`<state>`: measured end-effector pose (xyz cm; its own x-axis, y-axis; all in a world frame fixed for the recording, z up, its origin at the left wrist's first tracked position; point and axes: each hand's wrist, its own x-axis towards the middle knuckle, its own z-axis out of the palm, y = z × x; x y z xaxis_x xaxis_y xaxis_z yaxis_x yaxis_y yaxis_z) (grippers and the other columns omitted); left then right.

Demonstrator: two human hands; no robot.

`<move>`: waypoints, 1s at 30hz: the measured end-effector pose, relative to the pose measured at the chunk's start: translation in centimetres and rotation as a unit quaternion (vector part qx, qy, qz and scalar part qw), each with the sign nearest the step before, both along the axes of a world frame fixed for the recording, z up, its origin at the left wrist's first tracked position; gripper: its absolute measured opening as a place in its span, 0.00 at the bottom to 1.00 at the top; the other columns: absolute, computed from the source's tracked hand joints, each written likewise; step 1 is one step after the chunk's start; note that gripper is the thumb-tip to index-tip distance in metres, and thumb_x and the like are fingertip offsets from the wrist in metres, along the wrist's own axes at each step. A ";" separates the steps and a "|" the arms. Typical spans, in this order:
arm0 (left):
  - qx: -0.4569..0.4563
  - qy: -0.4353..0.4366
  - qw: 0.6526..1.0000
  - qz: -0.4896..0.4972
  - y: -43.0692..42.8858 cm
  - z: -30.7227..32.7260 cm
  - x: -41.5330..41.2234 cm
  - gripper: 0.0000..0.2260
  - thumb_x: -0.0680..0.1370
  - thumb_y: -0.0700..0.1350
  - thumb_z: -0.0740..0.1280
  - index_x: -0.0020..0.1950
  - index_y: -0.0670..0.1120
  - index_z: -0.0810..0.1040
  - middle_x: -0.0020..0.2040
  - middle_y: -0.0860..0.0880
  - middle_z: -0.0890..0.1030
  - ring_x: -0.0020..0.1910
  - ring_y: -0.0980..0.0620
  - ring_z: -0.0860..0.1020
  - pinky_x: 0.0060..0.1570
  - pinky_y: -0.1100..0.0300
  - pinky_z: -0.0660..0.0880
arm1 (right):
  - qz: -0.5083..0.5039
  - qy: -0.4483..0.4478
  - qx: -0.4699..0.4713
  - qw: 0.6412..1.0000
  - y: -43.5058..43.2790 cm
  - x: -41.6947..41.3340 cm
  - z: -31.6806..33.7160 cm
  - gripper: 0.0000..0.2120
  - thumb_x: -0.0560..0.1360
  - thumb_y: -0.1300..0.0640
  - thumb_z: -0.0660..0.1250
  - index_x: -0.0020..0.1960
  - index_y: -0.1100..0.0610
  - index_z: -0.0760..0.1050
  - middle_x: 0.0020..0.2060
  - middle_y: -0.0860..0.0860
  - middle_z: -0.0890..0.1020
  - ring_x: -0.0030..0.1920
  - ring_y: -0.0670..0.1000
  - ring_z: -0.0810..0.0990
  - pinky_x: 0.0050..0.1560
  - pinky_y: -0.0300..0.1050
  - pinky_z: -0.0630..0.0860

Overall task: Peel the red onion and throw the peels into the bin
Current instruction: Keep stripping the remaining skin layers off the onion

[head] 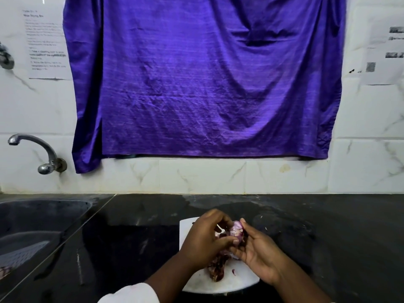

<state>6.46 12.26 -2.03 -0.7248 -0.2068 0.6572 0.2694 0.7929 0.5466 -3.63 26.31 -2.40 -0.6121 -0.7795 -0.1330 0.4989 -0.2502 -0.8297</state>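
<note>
A small red onion (236,230), partly peeled and showing pale purple flesh, is held above a white cutting board (236,283) on the black counter. My right hand (260,256) cradles it from below and the right, fingers curled round it. My left hand (205,239) comes in from the left and pinches the onion's skin with thumb and fingers. A heap of dark red peels (216,271) lies on the board under my hands. No bin is in view.
A dark sink (39,217) with a grey perforated basket (21,252) lies at the left, under a metal tap (32,149). A purple cloth (203,79) hangs on the tiled wall. Small peel scraps dot the black counter (338,237) to the right.
</note>
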 end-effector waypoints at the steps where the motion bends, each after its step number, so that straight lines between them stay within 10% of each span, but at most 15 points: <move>1: -0.010 -0.004 1.000 0.000 0.0 0.1 0.0 0.13 0.70 0.50 0.80 0.50 0.52 0.80 0.48 0.58 0.79 0.49 0.55 0.78 0.46 0.63 0.77 | 0.008 0.007 0.001 1.000 0.0 -0.1 0.0 0.21 0.82 0.50 0.64 0.59 0.68 0.82 0.50 0.65 0.85 0.39 0.55 0.83 0.41 0.52 0.86; 24: -0.090 -0.064 0.994 -0.001 0.3 0.3 0.6 0.11 0.80 0.49 0.69 0.47 0.55 0.66 0.46 0.60 0.69 0.47 0.59 0.69 0.45 0.66 0.67 | -0.039 0.022 -0.020 0.999 -0.1 0.3 0.9 0.19 0.82 0.51 0.65 0.56 0.67 0.82 0.44 0.63 0.85 0.35 0.54 0.82 0.35 0.45 0.84; 30: -0.063 -0.006 0.998 0.010 0.3 -0.1 0.8 0.15 0.77 0.50 0.74 0.61 0.57 0.74 0.59 0.62 0.74 0.60 0.59 0.75 0.55 0.64 0.75 | -0.033 0.050 -0.004 0.998 -0.1 0.2 1.1 0.18 0.83 0.50 0.65 0.57 0.66 0.82 0.49 0.65 0.86 0.39 0.55 0.85 0.39 0.47 0.84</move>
